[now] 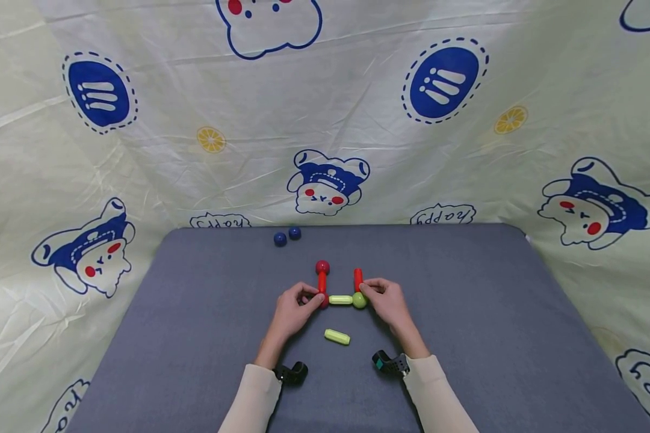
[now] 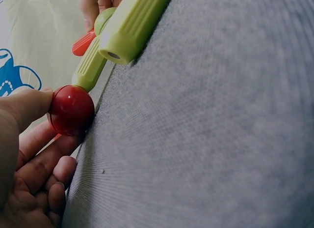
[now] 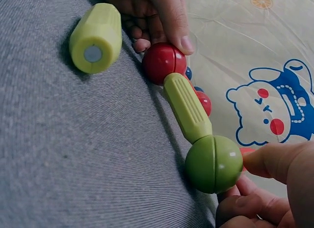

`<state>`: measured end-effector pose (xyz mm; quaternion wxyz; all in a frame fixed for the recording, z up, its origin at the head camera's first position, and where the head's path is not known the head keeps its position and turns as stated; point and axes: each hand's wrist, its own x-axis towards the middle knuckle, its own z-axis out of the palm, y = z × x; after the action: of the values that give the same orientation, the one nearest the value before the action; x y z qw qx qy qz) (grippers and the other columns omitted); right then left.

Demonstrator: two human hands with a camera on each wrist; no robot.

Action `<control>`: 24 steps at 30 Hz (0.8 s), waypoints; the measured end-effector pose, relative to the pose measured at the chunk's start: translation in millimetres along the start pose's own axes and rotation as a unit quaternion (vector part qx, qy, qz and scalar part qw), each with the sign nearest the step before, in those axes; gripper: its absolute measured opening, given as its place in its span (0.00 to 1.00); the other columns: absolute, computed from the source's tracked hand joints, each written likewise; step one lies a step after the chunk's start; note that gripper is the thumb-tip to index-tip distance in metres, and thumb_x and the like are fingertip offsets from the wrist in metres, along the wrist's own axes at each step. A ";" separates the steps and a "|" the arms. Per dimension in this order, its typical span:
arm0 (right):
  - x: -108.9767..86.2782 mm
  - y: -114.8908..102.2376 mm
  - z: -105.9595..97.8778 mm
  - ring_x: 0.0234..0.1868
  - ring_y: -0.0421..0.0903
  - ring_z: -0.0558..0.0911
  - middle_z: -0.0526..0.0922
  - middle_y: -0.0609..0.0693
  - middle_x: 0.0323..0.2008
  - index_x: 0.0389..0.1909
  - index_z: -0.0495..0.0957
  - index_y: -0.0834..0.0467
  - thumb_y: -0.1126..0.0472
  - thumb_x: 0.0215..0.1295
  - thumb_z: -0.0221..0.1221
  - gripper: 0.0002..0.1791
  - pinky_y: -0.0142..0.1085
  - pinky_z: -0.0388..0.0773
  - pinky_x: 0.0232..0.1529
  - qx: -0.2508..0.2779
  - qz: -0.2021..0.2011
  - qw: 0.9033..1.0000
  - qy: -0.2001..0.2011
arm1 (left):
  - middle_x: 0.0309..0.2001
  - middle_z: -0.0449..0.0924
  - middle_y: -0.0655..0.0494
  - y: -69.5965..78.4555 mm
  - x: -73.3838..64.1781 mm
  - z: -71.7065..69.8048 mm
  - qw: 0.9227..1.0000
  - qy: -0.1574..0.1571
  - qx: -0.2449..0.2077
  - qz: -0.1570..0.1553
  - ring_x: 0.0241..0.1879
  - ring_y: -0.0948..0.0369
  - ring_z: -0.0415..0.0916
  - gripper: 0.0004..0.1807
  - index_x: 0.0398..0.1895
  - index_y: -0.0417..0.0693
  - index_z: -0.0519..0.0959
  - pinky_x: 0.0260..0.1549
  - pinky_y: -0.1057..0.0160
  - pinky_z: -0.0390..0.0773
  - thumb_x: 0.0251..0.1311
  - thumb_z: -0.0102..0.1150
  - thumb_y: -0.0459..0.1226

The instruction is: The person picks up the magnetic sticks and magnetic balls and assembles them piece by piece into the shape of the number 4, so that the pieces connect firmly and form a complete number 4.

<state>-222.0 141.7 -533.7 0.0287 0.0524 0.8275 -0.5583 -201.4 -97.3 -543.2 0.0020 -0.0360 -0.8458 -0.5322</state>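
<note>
I've got left hand pinching near red ball, right hand pinching green ball by red stick; yellow stick bridges them, mid-table. Guessing light, stiff plastic; glossy balls probably slippery. I'd grip balls by sides, not yank sticks.

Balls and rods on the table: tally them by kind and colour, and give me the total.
Red balls: 2
Green ball: 1
Blue balls: 2
Red rods: 2
Yellow-green rods: 2
Total: 9
</note>
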 end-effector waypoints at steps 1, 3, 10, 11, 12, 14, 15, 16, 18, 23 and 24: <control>-0.1 0.1 0.3 0.34 0.41 0.77 0.86 0.56 0.40 0.50 0.85 0.64 0.57 0.73 0.62 0.15 0.32 0.73 0.36 0.000 0.000 1.000 0.002 | 0.37 0.82 0.55 0.1 -0.2 -0.1 1.000 0.000 0.000 -0.001 0.36 0.61 0.72 0.11 0.45 0.51 0.85 0.34 0.66 0.70 0.66 0.68 0.46; 0.0 0.3 1.0 0.33 0.40 0.76 0.87 0.56 0.39 0.50 0.85 0.64 0.58 0.73 0.62 0.15 0.31 0.73 0.35 0.002 0.000 1.000 0.006 | 0.37 0.82 0.55 0.1 -0.4 -0.3 1.000 0.001 -0.001 -0.003 0.36 0.61 0.72 0.11 0.45 0.52 0.85 0.34 0.66 0.70 0.66 0.68 0.46; 0.8 0.4 2.4 0.32 0.40 0.76 0.87 0.56 0.38 0.49 0.85 0.65 0.59 0.72 0.62 0.14 0.30 0.72 0.33 0.001 -0.004 1.000 0.016 | 0.37 0.83 0.55 -0.2 -0.1 -0.5 1.000 0.002 0.000 -0.001 0.36 0.62 0.73 0.11 0.45 0.51 0.85 0.35 0.66 0.70 0.66 0.68 0.45; 0.8 0.4 2.4 0.33 0.40 0.75 0.87 0.56 0.38 0.49 0.85 0.65 0.59 0.72 0.62 0.14 0.30 0.71 0.33 -0.001 -0.005 1.000 0.016 | 0.37 0.83 0.55 -0.1 0.0 -0.6 1.000 0.002 0.001 -0.001 0.36 0.62 0.73 0.11 0.45 0.51 0.85 0.35 0.66 0.70 0.66 0.68 0.45; 0.9 0.3 2.5 0.33 0.40 0.75 0.87 0.56 0.38 0.49 0.85 0.65 0.59 0.72 0.62 0.13 0.30 0.71 0.33 -0.003 -0.006 1.000 0.017 | 0.38 0.83 0.55 0.0 0.0 -0.7 1.000 0.002 0.002 0.000 0.36 0.62 0.73 0.11 0.45 0.51 0.85 0.35 0.66 0.70 0.66 0.68 0.45; 0.6 0.1 2.5 0.33 0.40 0.75 0.87 0.56 0.38 0.49 0.85 0.65 0.59 0.72 0.62 0.13 0.30 0.70 0.33 -0.005 -0.008 1.000 0.018 | 0.37 0.83 0.55 0.1 -0.1 -0.8 1.000 0.001 0.003 0.000 0.37 0.62 0.72 0.11 0.45 0.51 0.85 0.35 0.65 0.70 0.66 0.68 0.46; 0.4 -0.1 2.5 0.33 0.41 0.75 0.86 0.56 0.38 0.49 0.85 0.65 0.60 0.72 0.62 0.13 0.30 0.70 0.33 -0.005 -0.008 1.000 0.017 | 0.38 0.83 0.55 0.2 -0.1 -0.9 1.000 0.001 0.003 -0.001 0.37 0.62 0.72 0.11 0.45 0.51 0.85 0.35 0.65 0.70 0.66 0.67 0.46; 0.3 0.0 2.4 0.33 0.41 0.75 0.86 0.56 0.38 0.49 0.85 0.65 0.60 0.72 0.62 0.13 0.30 0.70 0.33 -0.005 -0.008 1.000 0.017 | 0.38 0.82 0.55 0.2 -0.1 -1.0 1.000 0.001 0.002 -0.001 0.37 0.61 0.72 0.11 0.46 0.51 0.85 0.35 0.65 0.70 0.66 0.67 0.46; -0.2 0.1 2.2 0.34 0.41 0.75 0.86 0.57 0.39 0.50 0.85 0.65 0.60 0.72 0.62 0.14 0.30 0.70 0.33 -0.005 -0.008 1.000 0.015 | 0.38 0.82 0.55 0.2 -0.2 -1.0 1.000 0.001 0.002 -0.002 0.37 0.61 0.72 0.11 0.46 0.51 0.85 0.35 0.65 0.70 0.66 0.68 0.46; 0.0 1.0 0.7 0.34 0.40 0.76 0.87 0.58 0.41 0.50 0.85 0.65 0.60 0.72 0.61 0.14 0.30 0.71 0.34 -0.013 -0.014 1.000 0.006 | 0.38 0.83 0.55 -0.3 0.2 0.0 1.000 0.001 0.003 -0.004 0.37 0.61 0.72 0.12 0.46 0.51 0.85 0.35 0.65 0.71 0.66 0.68 0.46; 0.3 1.1 0.0 0.34 0.40 0.76 0.87 0.58 0.41 0.50 0.85 0.65 0.60 0.72 0.62 0.14 0.31 0.71 0.34 -0.016 -0.017 1.000 0.003 | 0.38 0.83 0.55 -0.4 0.3 0.3 1.000 0.000 0.003 -0.003 0.37 0.62 0.72 0.12 0.46 0.51 0.85 0.35 0.65 0.71 0.66 0.68 0.46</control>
<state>-222.2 142.1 -534.8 0.0176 0.0399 0.8371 -0.5453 -201.8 -97.2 -543.7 0.0005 -0.0329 -0.8476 -0.5295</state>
